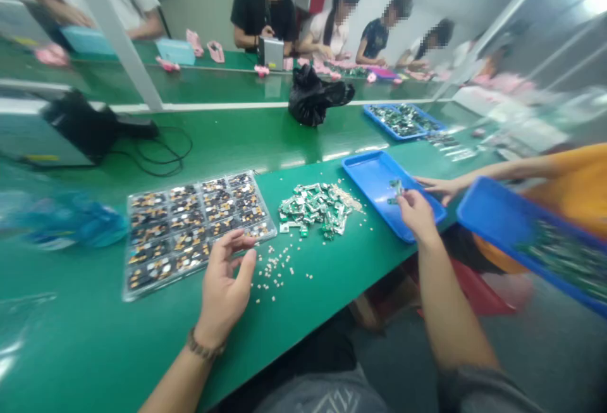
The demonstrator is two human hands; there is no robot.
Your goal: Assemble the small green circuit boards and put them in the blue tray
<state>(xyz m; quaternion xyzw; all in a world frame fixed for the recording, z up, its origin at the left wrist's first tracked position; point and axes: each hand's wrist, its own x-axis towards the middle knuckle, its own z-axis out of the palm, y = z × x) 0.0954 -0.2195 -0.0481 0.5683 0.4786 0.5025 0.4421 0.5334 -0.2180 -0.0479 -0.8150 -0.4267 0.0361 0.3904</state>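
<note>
My right hand point(417, 214) pinches a small green circuit board point(394, 191) over the blue tray point(374, 176). My left hand point(230, 277), with a beaded bracelet on its wrist, hovers by the front right corner of a clear compartment tray point(190, 266) filled with black, gold and silver parts; its fingers are apart and nothing shows in them. Between the two trays lies a pile of green and white boards point(313, 207). Small pale pieces point(272, 267) are scattered on the green table point(303, 312) just right of my left hand.
A co-worker's hand point(441, 188) reaches to the blue tray's right edge. Another blue tray point(493, 207) with boards juts in at the right. Behind are a black bag point(313, 93), a board-filled tray point(403, 121) and a cabled device point(52, 128). People sit across the table.
</note>
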